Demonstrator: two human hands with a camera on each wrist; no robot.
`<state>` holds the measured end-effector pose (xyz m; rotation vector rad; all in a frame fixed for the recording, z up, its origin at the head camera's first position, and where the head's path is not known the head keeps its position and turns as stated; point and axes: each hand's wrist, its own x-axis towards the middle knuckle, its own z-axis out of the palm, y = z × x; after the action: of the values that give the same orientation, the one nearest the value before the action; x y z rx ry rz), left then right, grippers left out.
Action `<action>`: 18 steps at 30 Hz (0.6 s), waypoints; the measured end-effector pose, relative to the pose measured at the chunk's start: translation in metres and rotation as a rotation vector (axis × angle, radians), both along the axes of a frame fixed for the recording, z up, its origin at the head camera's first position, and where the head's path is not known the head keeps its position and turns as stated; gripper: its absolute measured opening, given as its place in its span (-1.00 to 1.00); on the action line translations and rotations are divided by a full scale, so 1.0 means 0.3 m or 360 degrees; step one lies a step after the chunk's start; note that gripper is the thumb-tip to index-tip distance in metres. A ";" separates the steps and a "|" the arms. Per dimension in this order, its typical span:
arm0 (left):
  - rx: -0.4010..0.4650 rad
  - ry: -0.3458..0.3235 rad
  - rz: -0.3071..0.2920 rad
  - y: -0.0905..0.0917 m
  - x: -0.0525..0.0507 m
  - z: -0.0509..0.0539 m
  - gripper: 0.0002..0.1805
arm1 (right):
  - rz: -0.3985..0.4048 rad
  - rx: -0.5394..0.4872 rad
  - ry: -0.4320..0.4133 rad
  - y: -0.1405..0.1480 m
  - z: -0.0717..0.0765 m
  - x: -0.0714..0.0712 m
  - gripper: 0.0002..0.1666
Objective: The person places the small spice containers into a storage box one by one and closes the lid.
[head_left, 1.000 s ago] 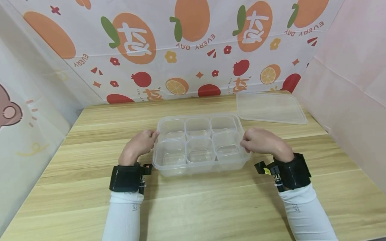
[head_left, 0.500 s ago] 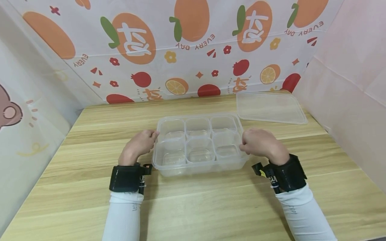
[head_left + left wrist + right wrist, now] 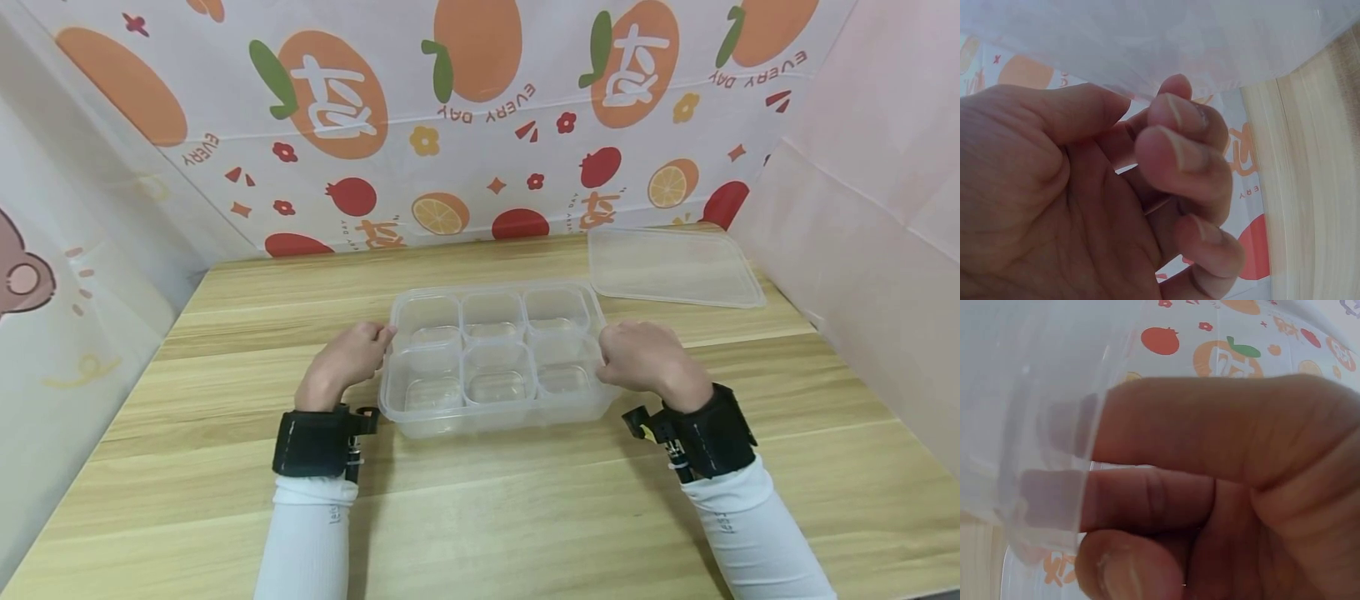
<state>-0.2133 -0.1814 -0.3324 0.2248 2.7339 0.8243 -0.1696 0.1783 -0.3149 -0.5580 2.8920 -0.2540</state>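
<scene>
A clear plastic container [image 3: 498, 415] holds small clear boxes in two rows on the wooden table. My left hand [image 3: 351, 360] pinches its rim at the left side. In the left wrist view, the thumb [image 3: 1088, 109] and fingertips meet at the plastic edge, the other fingers loosely curled. At the right end, my right hand [image 3: 648, 357] reaches over the rim with bent fingers and pinches the front right small box [image 3: 564, 367]. Two fingertips show through the translucent wall [image 3: 1016, 425] in the right wrist view; their exact contact is partly hidden.
A flat clear lid [image 3: 675, 271] lies at the table's back right, behind my right hand. Fruit-printed cloth [image 3: 480, 142] hangs along the back edge. Pale cloths stand at the left and right sides. Bare wood [image 3: 510, 517] lies in front of the container.
The front right small box has sunk slightly and sits more level with the others. My right wrist has shifted a little left and down. The left hand stays still.
</scene>
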 end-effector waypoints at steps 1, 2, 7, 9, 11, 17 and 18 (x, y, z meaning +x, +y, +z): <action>0.0004 -0.0003 0.0001 0.000 0.000 0.000 -0.54 | 0.0004 -0.0008 0.0003 0.000 -0.001 0.000 -0.48; 0.0006 -0.0005 -0.0001 0.000 0.000 0.000 -0.53 | 0.0007 -0.0012 0.0007 0.000 -0.002 0.001 -0.49; -0.0002 -0.0001 0.0000 -0.001 -0.001 -0.004 -0.52 | 0.0011 -0.0030 0.0038 -0.002 -0.008 0.002 -0.52; -0.0014 0.0009 -0.0001 -0.001 -0.002 -0.005 -0.51 | 0.0007 -0.0031 0.0047 -0.003 -0.009 0.002 -0.53; -0.0026 0.0015 0.0000 0.000 -0.003 -0.005 -0.50 | 0.0002 -0.0031 0.0054 -0.003 -0.010 0.002 -0.54; -0.0027 0.0011 -0.0001 0.000 -0.002 -0.003 -0.50 | 0.0007 -0.0035 0.0052 -0.002 -0.012 0.002 -0.54; -0.0026 0.0010 -0.0003 0.000 -0.002 -0.003 -0.50 | 0.0007 -0.0038 0.0050 -0.002 -0.013 0.002 -0.54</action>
<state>-0.2140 -0.1814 -0.3332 0.2273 2.7447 0.8013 -0.1691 0.1775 -0.3187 -0.5776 2.9211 -0.2822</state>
